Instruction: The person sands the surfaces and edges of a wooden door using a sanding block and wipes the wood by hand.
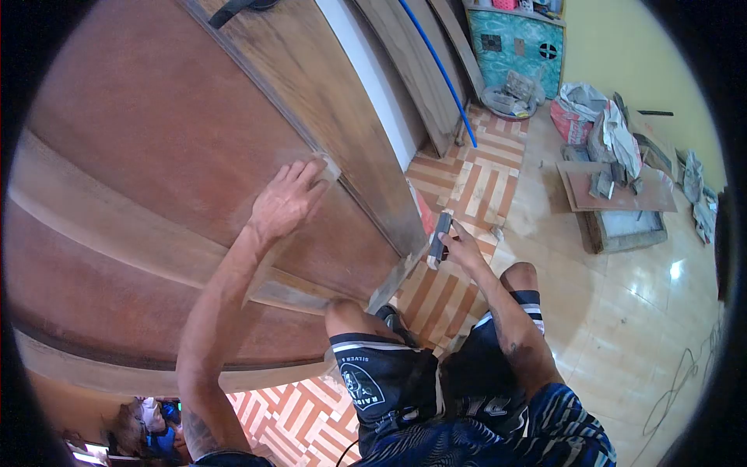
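Observation:
A large wooden door [140, 101] with reddish-brown panels and paler rails lies slanted across the left side. On its panel, beside the long dark groove of the stile, rests my left hand [286, 201]. Its fingers are bent and pressed together at a small pale patch [331, 166]; whether this is a scrap in the fingers or dust, I cannot tell. Off the door's lower right corner, my right hand [464, 247] grips a dark grey rectangular block [440, 237] with a pale lower end, held upright between thumb and fingers.
Wooden boards [412, 70] and a blue pipe [440, 70] lean behind the door. Sacks [583, 117], a brown sheet [580, 191] and a framed block [626, 231] sit along the right wall. A thin cable [673, 385] trails over the tiled floor [580, 292].

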Motion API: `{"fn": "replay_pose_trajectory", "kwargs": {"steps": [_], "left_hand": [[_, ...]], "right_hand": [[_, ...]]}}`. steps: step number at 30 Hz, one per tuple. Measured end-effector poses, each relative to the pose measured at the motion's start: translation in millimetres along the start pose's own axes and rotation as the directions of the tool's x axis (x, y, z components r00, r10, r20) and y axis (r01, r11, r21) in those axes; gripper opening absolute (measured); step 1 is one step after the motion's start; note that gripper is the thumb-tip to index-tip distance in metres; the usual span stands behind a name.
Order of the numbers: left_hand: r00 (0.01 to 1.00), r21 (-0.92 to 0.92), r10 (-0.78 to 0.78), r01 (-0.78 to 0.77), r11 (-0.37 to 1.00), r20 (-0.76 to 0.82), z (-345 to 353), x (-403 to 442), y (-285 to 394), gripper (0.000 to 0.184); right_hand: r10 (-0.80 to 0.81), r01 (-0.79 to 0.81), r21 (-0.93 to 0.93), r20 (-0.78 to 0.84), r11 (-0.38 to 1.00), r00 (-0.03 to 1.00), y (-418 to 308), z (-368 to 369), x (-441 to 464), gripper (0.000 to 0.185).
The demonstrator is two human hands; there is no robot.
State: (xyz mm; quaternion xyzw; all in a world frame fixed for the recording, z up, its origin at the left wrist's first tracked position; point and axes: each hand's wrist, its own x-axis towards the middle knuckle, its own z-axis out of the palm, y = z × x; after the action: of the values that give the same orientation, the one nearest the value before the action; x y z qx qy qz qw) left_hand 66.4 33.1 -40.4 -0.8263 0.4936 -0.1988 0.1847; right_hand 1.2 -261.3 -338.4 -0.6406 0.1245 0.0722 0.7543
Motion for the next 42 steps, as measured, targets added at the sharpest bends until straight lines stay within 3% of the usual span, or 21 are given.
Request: {"fn": "replay_pose_trajectory", "kwargs": {"steps": [2, 4, 7, 8, 10, 12, 14, 17, 18, 23, 24, 28, 34, 42], "left_hand": [[1.0, -0.042, -0.007, 0.006, 0.999, -0.023, 0, 2, 1, 0.024], [1.0, -0.065, -0.012, 0.012, 0.998, 0.0, -4, 3, 4, 0.027], [1.0, -0.149, -0.027, 0.029, 0.988, 0.015, -4, 5, 2, 0.027], [0.999, -0.184, -0.034, 0.037, 0.982, 0.017, -5, 5, 1, 0.027], [0.998, -0.221, -0.055, 0.057, 0.974, 0.016, -6, 5, 3, 0.025], [0.997, -0.254, -0.08, 0.082, 0.964, 0.017, -7, 7, 1, 0.023], [0.993, -0.291, -0.118, 0.121, 0.949, 0.029, -6, 5, -2, 0.02], [0.994, -0.216, -0.047, 0.024, 0.976, -0.101, -8, 10, -4, 0.022], [0.989, -0.258, -0.113, 0.085, 0.963, -0.098, -5, 9, -5, 0.023], [0.99, -0.249, -0.082, 0.108, 0.962, 0.113, -12, 15, -8, 0.018], [0.988, -0.251, -0.075, 0.107, 0.962, 0.136, -12, 16, -8, 0.016], [0.987, -0.275, -0.03, 0.074, 0.959, 0.159, -12, 16, -10, 0.017], [0.981, -0.231, -0.035, 0.08, 0.97, 0.192, -14, 13, -14, 0.024], [0.987, -0.291, -0.082, 0.121, 0.949, 0.141, -21, 18, -5, 0.022]], "right_hand": [[-0.102, 0.101, -0.053, -0.008, 0.993, 0.995, 4, 9, 10, 0.06], [-0.214, 0.209, -0.177, -0.007, 0.962, 0.977, -45, 33, -3, 0.057], [-0.496, 0.463, -0.238, -0.103, 0.854, 0.862, -65, 79, 54, 0.061], [-0.583, 0.533, -0.266, -0.164, 0.803, 0.796, -112, 98, 41, 0.063], [-0.567, 0.527, -0.217, -0.229, 0.822, 0.791, -161, 131, 48, 0.067], [-0.667, 0.579, -0.331, -0.357, 0.745, 0.654, -202, 164, 45, 0.072], [-0.717, 0.615, -0.369, -0.344, 0.697, 0.606, -234, 175, 33, 0.075], [-0.653, 0.557, -0.344, -0.33, 0.756, 0.682, -249, 177, 27, 0.071], [-0.718, 0.623, -0.357, -0.359, 0.696, 0.597, -247, 178, 36, 0.071], [-0.859, 0.845, -0.376, -0.482, 0.38, 0.172, -240, 201, 84, 0.067], [-0.861, 0.894, -0.27, -0.466, 0.357, 0.203, -243, 200, 79, 0.065], [-0.927, 0.88, -0.37, -0.331, 0.298, 0.175, -249, 195, 74, 0.069], [-0.892, 0.839, -0.37, -0.367, 0.399, 0.263, -260, 210, 63, 0.077], [-0.896, 0.927, -0.212, -0.392, 0.309, 0.209, -246, 203, 73, 0.096]]}}
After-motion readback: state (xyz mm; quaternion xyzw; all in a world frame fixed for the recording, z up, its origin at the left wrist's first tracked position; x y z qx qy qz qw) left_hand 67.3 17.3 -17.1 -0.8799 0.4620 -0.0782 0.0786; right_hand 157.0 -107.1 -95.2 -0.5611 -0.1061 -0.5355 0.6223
